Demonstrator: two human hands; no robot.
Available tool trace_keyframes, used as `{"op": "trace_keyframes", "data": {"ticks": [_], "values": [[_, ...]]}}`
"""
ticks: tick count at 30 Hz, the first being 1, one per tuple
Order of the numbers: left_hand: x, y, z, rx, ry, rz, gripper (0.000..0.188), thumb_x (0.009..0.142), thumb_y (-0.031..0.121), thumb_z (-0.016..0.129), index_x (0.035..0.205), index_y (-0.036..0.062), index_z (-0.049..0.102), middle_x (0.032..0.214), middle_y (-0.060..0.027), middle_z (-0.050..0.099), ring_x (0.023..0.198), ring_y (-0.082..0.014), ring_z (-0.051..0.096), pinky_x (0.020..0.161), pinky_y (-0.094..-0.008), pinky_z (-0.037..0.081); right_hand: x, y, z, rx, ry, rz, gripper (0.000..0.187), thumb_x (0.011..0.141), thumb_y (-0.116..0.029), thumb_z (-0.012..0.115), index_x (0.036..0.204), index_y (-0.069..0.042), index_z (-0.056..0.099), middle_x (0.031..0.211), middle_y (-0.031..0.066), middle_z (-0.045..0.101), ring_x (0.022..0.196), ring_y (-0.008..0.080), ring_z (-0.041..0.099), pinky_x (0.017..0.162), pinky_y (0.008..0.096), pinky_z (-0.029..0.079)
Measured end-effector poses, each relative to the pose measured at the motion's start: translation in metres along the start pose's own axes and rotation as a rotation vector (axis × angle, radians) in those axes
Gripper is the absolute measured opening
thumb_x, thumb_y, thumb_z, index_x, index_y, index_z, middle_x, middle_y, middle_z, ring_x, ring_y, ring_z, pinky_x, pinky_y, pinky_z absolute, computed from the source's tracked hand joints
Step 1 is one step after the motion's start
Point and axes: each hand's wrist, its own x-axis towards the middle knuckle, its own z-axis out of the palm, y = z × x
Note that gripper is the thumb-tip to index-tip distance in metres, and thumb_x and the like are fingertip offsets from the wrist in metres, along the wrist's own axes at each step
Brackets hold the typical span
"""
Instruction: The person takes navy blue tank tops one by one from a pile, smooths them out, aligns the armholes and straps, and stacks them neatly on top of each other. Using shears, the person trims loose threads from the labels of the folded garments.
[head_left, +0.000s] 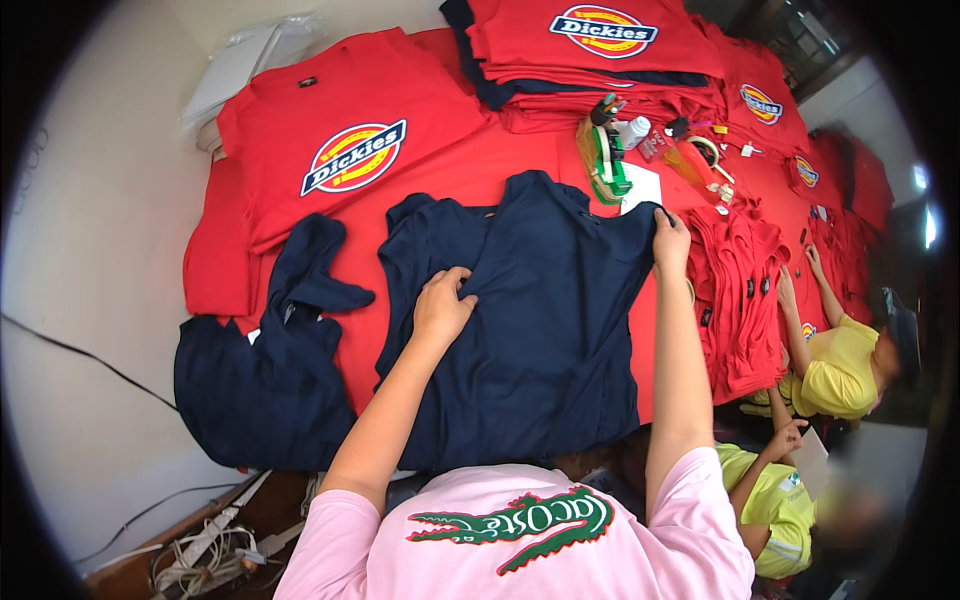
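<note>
A navy sleeveless top (550, 310) is spread in front of me on a red-covered table. My right hand (672, 243) pinches it at the upper right shoulder. My left hand (443, 303) is closed on a fold of the fabric along its left side. Under and left of it, more navy fabric (405, 250) shows; whether it is a separate garment I cannot tell. Further left, a crumpled navy garment (260, 390) hangs over the table's near edge.
Red tops with a round print (270, 120) lie at the far left, and a folded stack (600, 75) stands behind. A green tape dispenser (605, 160) is beyond my right hand. Small red garments (735, 300) lie right, near two people in yellow. Cables (205, 560) tangle lower left.
</note>
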Motion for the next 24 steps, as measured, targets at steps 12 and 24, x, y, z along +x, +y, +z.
{"op": "trace_keyframes", "data": {"ticks": [12,24], "values": [[0.094,0.057,0.017,-1.47,-0.279,-0.352,0.043,0.095,0.019,0.079,0.129,-0.004,0.067,0.128,-0.0161,0.072,0.119,-0.0268,0.069,0.107,-0.0393,0.054,-0.071,-0.003,-0.056,0.47,-0.288,0.301,0.024,0.103,-0.02,0.07,0.121,-0.004,0.071,0.103,0.0052,0.077,0.089,0.0162,0.071,0.083,0.0303,0.054],[-0.243,0.057,-0.158,-1.118,-1.161,0.955,0.03,0.101,0.02,0.073,0.081,-0.0003,0.065,0.083,-0.0165,0.067,0.062,-0.0313,0.061,0.056,-0.0407,0.043,-0.227,-0.066,-0.309,1.075,-1.155,-0.476,0.033,0.097,-0.022,0.074,0.092,0.01,0.067,0.079,0.0198,0.067,0.063,0.0321,0.068,0.056,0.0436,0.058]]}}
